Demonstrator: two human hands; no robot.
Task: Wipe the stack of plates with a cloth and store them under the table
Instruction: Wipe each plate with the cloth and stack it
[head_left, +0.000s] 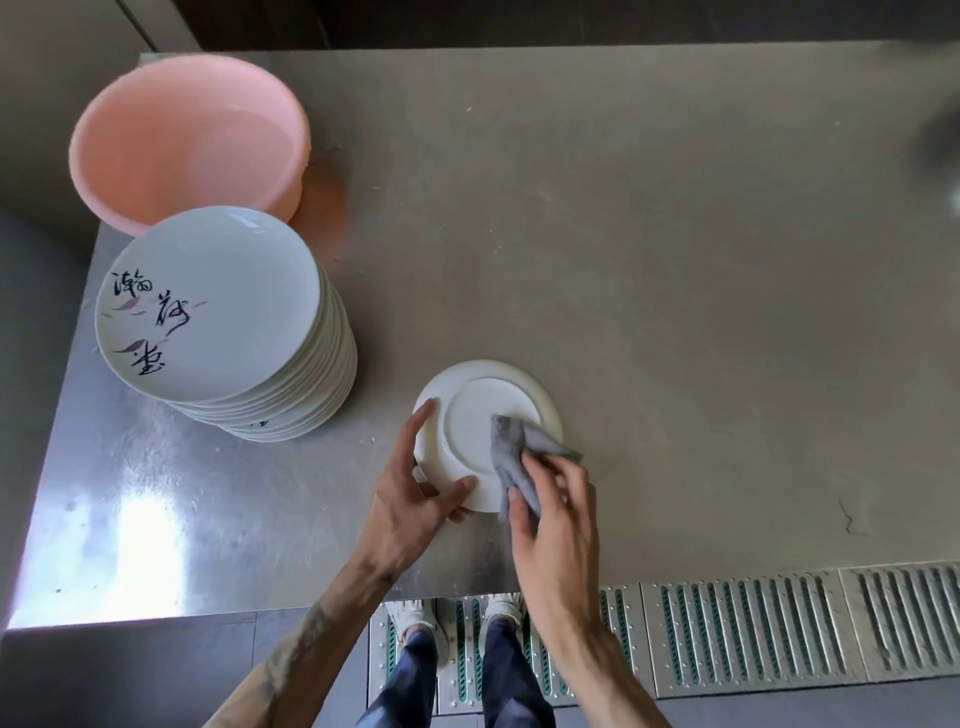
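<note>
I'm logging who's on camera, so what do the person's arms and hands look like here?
Both forearms are bare, with no sleeves in view. The left hand and right hand wear no gloves, and no rings or watch show. Dark tattoo markings run along the left forearm up to the wrist.

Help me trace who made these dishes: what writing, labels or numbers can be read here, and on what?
Top plate of the stack: three black brush-written Chinese characters, too cursive to read surely; the first may be "瀚".
Lower plate in the stack: dark marks at its rim, mostly hidden, unreadable.
Upturned plate, cloth, pink basin: no text.
</note>
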